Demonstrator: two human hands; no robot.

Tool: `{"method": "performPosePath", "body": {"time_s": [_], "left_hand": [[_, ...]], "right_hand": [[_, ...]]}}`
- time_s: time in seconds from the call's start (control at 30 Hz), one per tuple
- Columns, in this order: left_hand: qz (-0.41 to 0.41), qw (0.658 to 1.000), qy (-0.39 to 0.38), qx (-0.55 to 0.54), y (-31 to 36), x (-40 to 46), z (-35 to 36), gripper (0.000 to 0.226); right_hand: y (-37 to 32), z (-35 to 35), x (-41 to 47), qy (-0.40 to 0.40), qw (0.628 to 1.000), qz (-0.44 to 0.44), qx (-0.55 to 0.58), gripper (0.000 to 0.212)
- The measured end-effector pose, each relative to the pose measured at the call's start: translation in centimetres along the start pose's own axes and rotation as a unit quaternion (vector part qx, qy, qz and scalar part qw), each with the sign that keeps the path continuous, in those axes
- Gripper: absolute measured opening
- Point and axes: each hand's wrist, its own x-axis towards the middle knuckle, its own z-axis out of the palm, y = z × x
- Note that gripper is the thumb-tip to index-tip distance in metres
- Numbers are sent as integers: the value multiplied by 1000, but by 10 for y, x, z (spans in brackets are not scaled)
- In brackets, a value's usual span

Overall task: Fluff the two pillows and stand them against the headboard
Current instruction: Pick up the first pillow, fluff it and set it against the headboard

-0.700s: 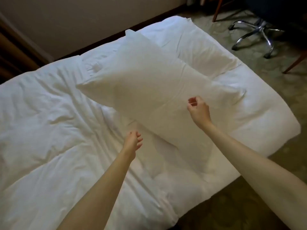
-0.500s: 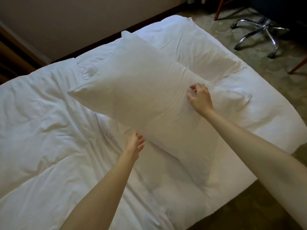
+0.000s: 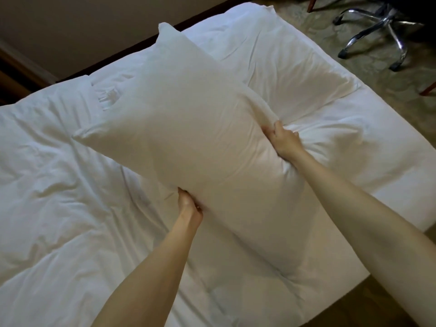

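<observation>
A large white pillow (image 3: pixel 184 128) is held above the bed, tilted with one corner pointing up toward the wall. My left hand (image 3: pixel 188 205) grips its lower left edge from underneath. My right hand (image 3: pixel 283 140) presses into and grips its right side, denting the fabric. A second white pillow (image 3: pixel 290 74) lies flat on the bed at the far right, partly hidden behind the held one. The dark headboard strip (image 3: pixel 132 51) runs along the wall behind the bed.
A rumpled white duvet (image 3: pixel 54 185) covers the bed. A chrome swivel chair base (image 3: pixel 379 27) stands on the patterned carpet (image 3: pixel 401 86) at the upper right. The bed's right edge (image 3: pixel 420 197) drops to the floor.
Both hands have closed onto the pillow: the left, which hung open below it, now grips its lower edge, and the right has dug into its side. The pillow rose slightly.
</observation>
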Motion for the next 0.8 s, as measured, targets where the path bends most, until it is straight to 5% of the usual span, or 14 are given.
{"method": "performPosePath", "body": {"time_s": [0.1,0.33,0.47,0.57,0.8], "left_hand": [[13,998,3,-63,5,-5,1,25],[-1,991,-22,-129,18,-32,-27,45],[93,985,127,-70,44,-64,-61,29],[150,969,198,-9,78,-87,-89,41],[278,940,198,-4,140,-156,-170,34]], "right_hand": [[-9,10,-18,6,999,-24,28,43],[-32,-2,-73,112,981,-55,147,53],[-43,11,-128,147,964,-49,214,52],[-66,28,-174,162,954,-41,250,52],[-147,62,-275,186,923,-81,326,51]]}}
